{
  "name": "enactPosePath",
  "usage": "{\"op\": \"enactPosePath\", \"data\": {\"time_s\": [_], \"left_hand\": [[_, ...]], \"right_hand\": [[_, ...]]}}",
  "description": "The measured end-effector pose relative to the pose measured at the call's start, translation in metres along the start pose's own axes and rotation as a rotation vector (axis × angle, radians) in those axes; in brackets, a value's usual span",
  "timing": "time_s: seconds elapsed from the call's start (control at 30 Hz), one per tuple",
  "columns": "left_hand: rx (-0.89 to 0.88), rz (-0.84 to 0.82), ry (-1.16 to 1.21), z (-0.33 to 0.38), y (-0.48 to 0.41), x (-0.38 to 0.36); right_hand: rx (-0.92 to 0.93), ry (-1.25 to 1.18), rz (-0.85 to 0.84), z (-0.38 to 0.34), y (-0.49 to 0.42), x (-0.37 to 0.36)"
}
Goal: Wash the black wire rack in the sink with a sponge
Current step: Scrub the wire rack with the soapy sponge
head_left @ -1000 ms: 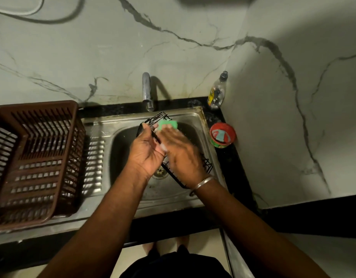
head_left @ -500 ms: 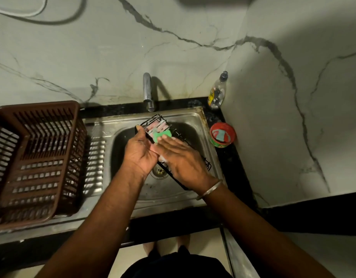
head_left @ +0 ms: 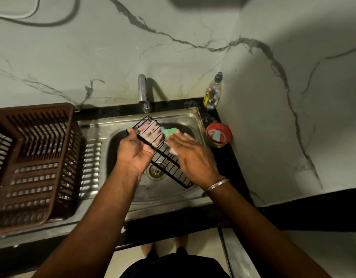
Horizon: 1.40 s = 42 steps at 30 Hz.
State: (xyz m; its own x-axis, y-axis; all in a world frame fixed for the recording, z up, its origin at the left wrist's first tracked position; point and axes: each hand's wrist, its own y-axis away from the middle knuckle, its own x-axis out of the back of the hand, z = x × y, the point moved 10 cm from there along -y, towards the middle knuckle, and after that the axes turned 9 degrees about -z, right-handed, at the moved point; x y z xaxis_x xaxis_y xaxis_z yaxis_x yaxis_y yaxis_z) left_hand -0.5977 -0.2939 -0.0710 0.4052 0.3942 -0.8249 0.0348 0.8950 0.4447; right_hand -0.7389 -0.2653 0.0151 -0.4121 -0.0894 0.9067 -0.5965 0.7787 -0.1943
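While scrubbing underway, near to far:
left hand [head_left: 136, 152]: over sink's left half, palm up under black wire rack [head_left: 163, 152]; fingers curled up round rack's left edge, showing pale through wires at far end. Likely bracing so rack does not shift under pressure.
right hand [head_left: 190, 155]: over sink's right half, fingers straight and close together, laid flat on sponge [head_left: 170, 132]; blurred, so likely mid-stroke. Thumb position: cannot tell.
bangle [head_left: 217, 185]: metal, on right wrist, just beside rack's near corner.
black wire rack: task item, held above basin of sink [head_left: 191, 194], tilted, long axis running from far-left near tap down to near-right corner. Above drain [head_left: 156, 171], probably so suds drop into basin. Whether near corner touches basin wall: cannot tell.
sponge: green, with paler part below, pressed against rack's right side at far end, between right fingers and wires.
progress guess: soaping stage, rinse not yet done; no water seen running.
risk guess: thin slippery wires, rack could twist out of one-hand grip.
brown dish basket [head_left: 33, 163]: on draining board at sink's left edge, slatted; likely drying spot for rack.
red tub [head_left: 218, 134]: on black counter at sink's right edge, something pale inside, contents unclear; within reach of sponge hand.
tap [head_left: 143, 93]: at sink's far edge, centre, spout just beyond rack's far end.
bottle [head_left: 212, 91]: clear, dark cap, yellow label, at counter's far right corner against wall; probably dish liquid.
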Motion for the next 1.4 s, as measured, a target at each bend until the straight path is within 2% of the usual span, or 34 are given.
{"op": "enactPosePath", "data": {"time_s": [0.03, 0.13, 0.17, 0.27, 0.37, 0.47, 0.57, 0.67, 0.77, 0.9, 1.0, 1.13, 1.27, 1.37, 1.4], "left_hand": [[-0.005, 0.006, 0.001, 0.002, 0.000, 0.002], [-0.024, 0.030, -0.017, 0.006, -0.003, 0.005], [-0.029, 0.042, -0.025, 0.007, -0.004, 0.007], [-0.045, 0.030, -0.021, 0.012, -0.006, 0.008], [-0.049, -0.047, -0.071, 0.016, -0.003, 0.000], [-0.040, -0.139, -0.208, 0.009, 0.000, -0.007], [-0.021, -0.178, -0.186, -0.011, 0.007, -0.013], [0.003, -0.175, -0.086, -0.025, 0.012, -0.011], [0.004, -0.149, 0.020, -0.016, 0.012, 0.006], [0.033, -0.156, 0.035, -0.015, 0.015, 0.010], [0.023, -0.163, 0.002, -0.018, 0.014, 0.010], [0.002, -0.179, 0.006, -0.011, 0.012, 0.003], [-0.034, -0.118, 0.000, -0.006, 0.010, 0.003], [-0.023, -0.120, -0.068, -0.009, 0.012, 0.001], [-0.021, -0.129, -0.062, -0.010, 0.012, 0.000]], "right_hand": [[-0.026, -0.009, 0.006, 0.004, 0.001, 0.000], [0.121, 0.009, -0.100, -0.014, 0.008, -0.024], [0.117, 0.031, -0.114, -0.015, 0.010, -0.029], [0.036, 0.089, -0.060, -0.011, 0.011, -0.031], [0.078, 0.091, 0.017, -0.025, 0.009, -0.036], [0.073, 0.037, 0.066, -0.031, 0.002, -0.030], [0.008, -0.031, 0.073, -0.034, -0.007, -0.029], [-0.029, -0.174, 0.008, -0.038, -0.013, -0.037], [0.035, -0.299, -0.123, -0.040, -0.018, -0.041], [0.122, -0.254, -0.206, -0.033, -0.026, -0.035], [0.100, -0.154, -0.127, -0.024, -0.028, -0.014], [-0.014, -0.112, 0.169, -0.008, -0.022, 0.027], [0.087, -0.159, 0.082, -0.028, -0.027, 0.002], [-0.072, -0.244, 0.121, -0.010, -0.030, 0.004], [-0.055, -0.250, 0.112, -0.014, -0.032, 0.004]]}}
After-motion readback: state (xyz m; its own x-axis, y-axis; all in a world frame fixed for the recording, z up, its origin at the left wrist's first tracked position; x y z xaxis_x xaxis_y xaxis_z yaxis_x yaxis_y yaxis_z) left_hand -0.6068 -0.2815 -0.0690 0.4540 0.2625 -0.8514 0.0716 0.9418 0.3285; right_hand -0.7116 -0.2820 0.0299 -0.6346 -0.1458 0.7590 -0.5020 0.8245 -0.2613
